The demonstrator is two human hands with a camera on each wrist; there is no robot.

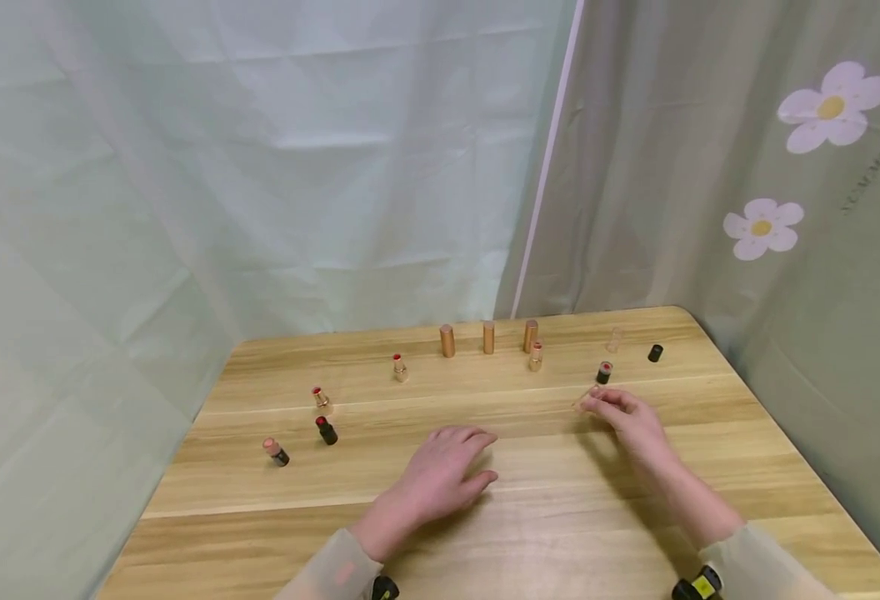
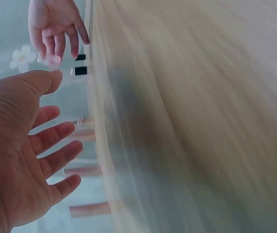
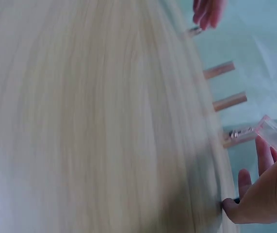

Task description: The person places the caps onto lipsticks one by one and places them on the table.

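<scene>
Pinching a clear plastic cap (image 3: pixel 273 137), partly covered by its fingers, the right hand (image 1: pixel 635 427) hovers over the pale wooden table (image 1: pixel 545 517) near a black tube with a red top (image 1: pixel 604 375). The left hand (image 1: pixel 443 472) has spread fingers. Three copper-coloured cylinders (image 1: pixel 488 337) stand behind, one partly hidden by one of three gold-based lipsticks (image 1: pixel 399 369). A second clear cap (image 1: pixel 615 340) is barely visible.

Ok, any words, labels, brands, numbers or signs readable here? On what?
None readable.
Right-hand curtain: slanting dark lettering, too blurred.
Black wrist device by the right sleeve: yellow patch, too small to tell if it bears text.
Lipsticks, copper caps, clear cap: no legible markings.
</scene>
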